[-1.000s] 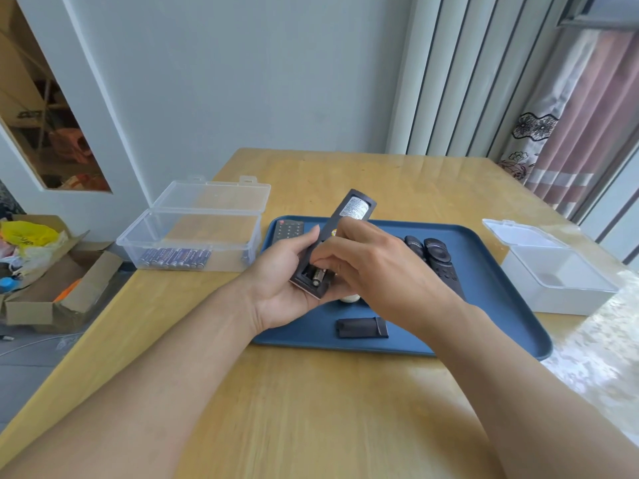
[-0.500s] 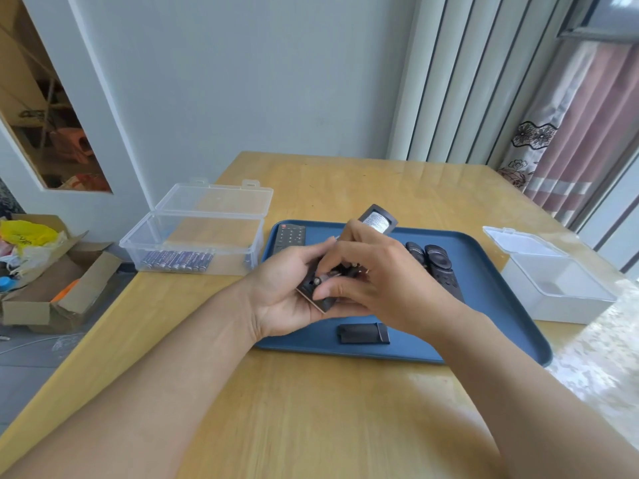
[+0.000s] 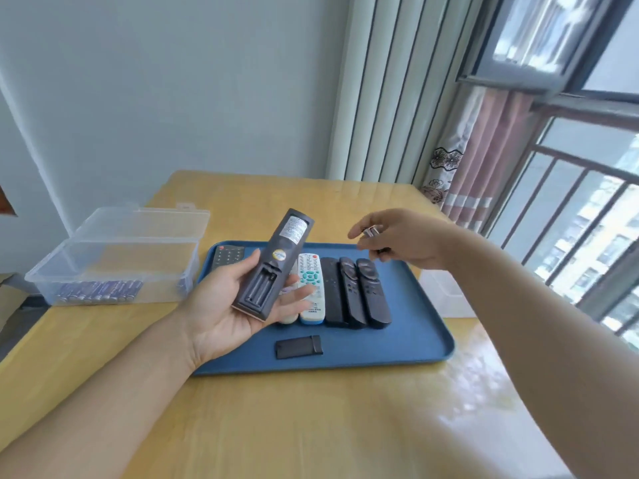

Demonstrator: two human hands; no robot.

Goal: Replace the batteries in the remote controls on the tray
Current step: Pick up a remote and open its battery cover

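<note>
My left hand (image 3: 221, 307) holds a black remote (image 3: 275, 262) face down above the blue tray (image 3: 408, 344); its battery bay is uncovered and looks empty. My right hand (image 3: 401, 242) is out over the tray's far right side, its fingers pinching small batteries (image 3: 371, 232). The loose black battery cover (image 3: 299, 346) lies on the tray's near part. A white remote (image 3: 311, 288) and three black remotes (image 3: 356, 292) lie side by side on the tray. Another black remote (image 3: 226, 255) lies at the tray's far left.
A clear plastic box (image 3: 114, 261) with several blue batteries and its lid raised stands left of the tray. A white box (image 3: 444, 292) shows partly behind my right forearm. Curtains and a railed window lie to the right. The wooden table (image 3: 311, 426) spreads in front.
My right hand left the remote's battery bay and moved right and away with batteries pinched in it. The bay now shows empty. The camera turned to the right.
</note>
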